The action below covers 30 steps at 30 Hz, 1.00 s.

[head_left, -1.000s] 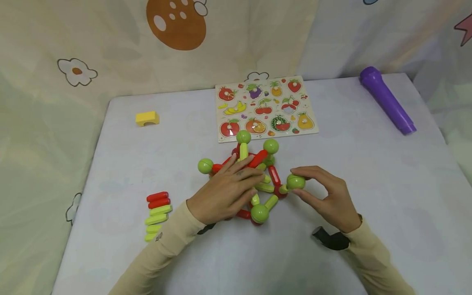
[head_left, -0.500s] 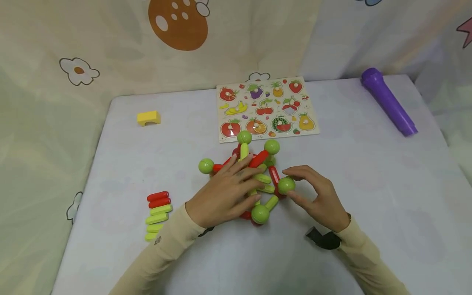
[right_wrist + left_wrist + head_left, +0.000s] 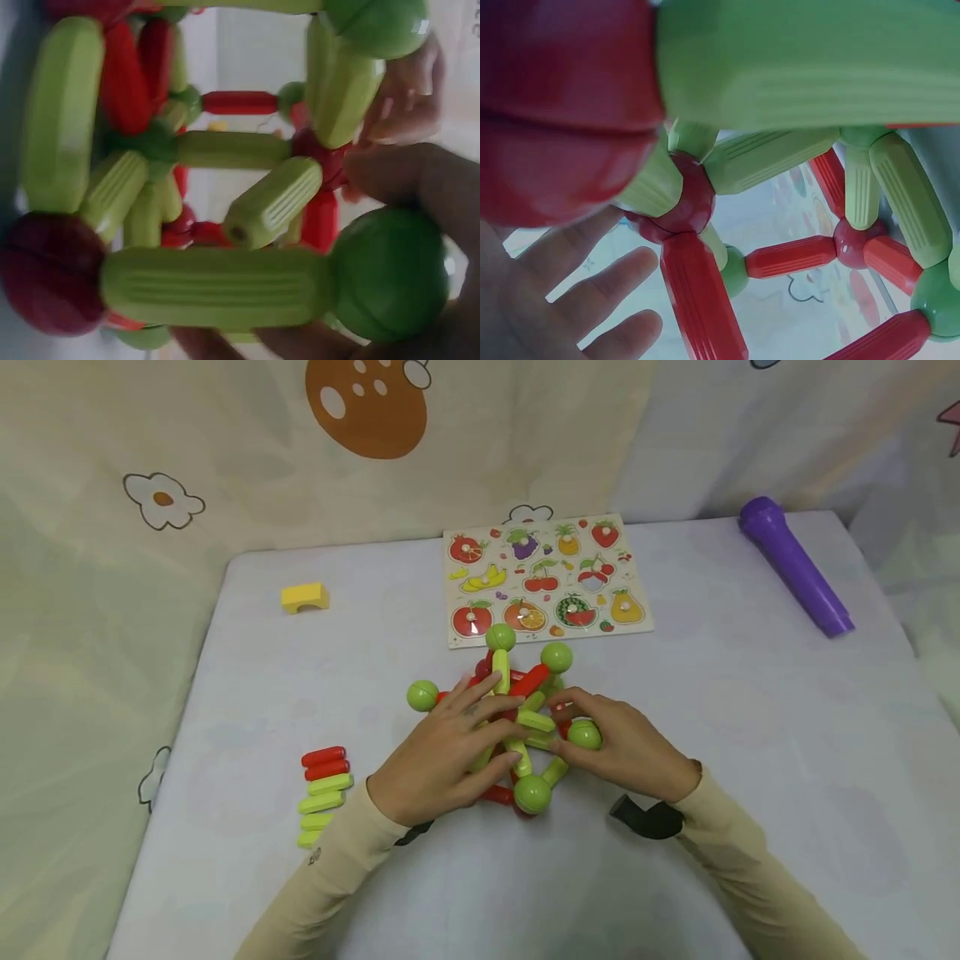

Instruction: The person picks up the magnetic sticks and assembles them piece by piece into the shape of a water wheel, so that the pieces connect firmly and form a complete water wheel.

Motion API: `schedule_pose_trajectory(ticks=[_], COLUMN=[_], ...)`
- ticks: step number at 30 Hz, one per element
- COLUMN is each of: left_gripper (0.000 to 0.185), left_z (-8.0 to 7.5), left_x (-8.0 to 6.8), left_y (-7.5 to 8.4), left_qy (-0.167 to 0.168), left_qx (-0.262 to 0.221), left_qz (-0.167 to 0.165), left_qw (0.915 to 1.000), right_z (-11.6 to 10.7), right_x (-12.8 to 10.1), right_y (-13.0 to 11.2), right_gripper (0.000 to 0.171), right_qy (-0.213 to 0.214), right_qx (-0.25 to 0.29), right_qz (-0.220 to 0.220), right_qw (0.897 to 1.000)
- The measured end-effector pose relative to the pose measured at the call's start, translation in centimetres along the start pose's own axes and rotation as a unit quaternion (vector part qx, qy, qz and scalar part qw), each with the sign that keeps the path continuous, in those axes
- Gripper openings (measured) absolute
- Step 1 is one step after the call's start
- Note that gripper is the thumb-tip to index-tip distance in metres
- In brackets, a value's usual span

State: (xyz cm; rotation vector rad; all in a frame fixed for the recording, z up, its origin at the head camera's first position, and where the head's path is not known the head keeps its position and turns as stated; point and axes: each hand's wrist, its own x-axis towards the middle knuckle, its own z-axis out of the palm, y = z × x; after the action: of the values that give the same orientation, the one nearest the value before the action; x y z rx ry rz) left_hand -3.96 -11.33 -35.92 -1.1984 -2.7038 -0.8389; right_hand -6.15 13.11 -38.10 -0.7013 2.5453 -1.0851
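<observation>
A construction toy of red and light green rods and balls stands mid-table. My left hand rests across its top in the head view, fingers spread and nearly straight. Those fingers also show beside a red ball in the left wrist view. At the right side my right hand curves its thumb and fingers round a green ball, with fingertips extending past it to the rods. This ball meets the end of a light green rod. Above that rod, another light green rod has a free end.
Several loose red and light green rods lie in a column at left. A yellow arch block sits farther back. Behind the toy lies a fruit peg puzzle; a purple toy microphone lies at back right.
My right hand has brought the green ball left onto the toy, and its fingertips have moved farther in past the ball. The left hand has hardly moved.
</observation>
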Motion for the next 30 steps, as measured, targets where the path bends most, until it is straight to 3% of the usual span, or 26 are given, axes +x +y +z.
schedule_pose_trajectory(ticks=[8,18,24,30], left_gripper=[0.025,0.029,0.028,0.028], left_z=[0.2,1.0,1.2,1.4], left_x=[0.6,1.7,1.9,1.9], left_y=[0.2,0.5,0.4,0.3], left_qy=[-0.021,-0.074,-0.077,-0.079], left_qx=[0.016,0.097,0.093,0.085], left_qz=[0.002,0.014,0.009,0.014], left_qw=[0.9997,0.9924,0.9927,0.9932], right_z=[1.1,1.9,2.2,2.5], right_x=[-0.7,-1.0,-1.0,-1.3], right_y=[1.1,1.7,2.0,2.2], right_gripper=[0.037,0.034,0.038,0.042], right_qy=[0.052,0.087,0.101,0.122], right_qx=[0.099,0.167,0.186,0.16], right_qz=[-0.045,-0.098,-0.117,-0.123], right_qw=[0.993,0.977,0.97,0.972])
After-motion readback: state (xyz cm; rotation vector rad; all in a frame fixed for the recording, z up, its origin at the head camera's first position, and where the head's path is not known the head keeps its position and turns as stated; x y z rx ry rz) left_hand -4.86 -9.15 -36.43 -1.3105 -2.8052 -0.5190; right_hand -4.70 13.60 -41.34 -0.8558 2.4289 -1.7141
